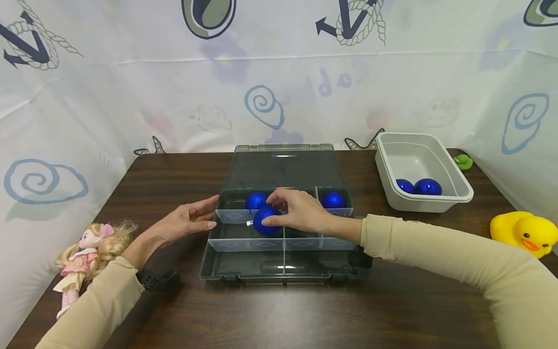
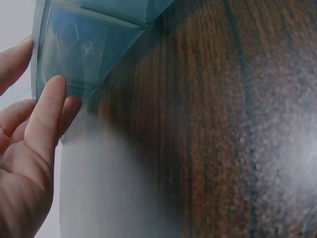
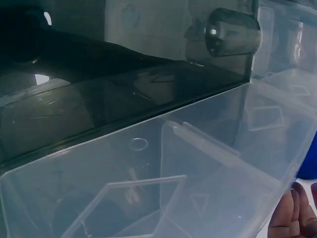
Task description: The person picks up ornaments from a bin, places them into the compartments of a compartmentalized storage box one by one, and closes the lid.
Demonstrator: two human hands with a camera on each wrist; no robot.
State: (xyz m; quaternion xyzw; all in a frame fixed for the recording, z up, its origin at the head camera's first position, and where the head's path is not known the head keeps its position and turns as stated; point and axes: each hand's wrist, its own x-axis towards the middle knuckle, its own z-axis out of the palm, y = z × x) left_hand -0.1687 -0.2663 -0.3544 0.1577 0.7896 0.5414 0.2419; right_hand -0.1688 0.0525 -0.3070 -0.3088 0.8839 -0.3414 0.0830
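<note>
Right hand [image 1: 301, 211] is pinching a blue ball [image 1: 266, 221] over the organiser case [image 1: 283, 271] at mid-desk, above its middle row of compartments. Left hand [image 1: 187, 224] is resting flat-fingered against the case's left wall. Judgement: centring the ball over one compartment before release is advisable.

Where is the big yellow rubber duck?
In the head view, the yellow rubber duck sits at the table's far right edge, right of the white tub and just past the person's right sleeve.
</note>
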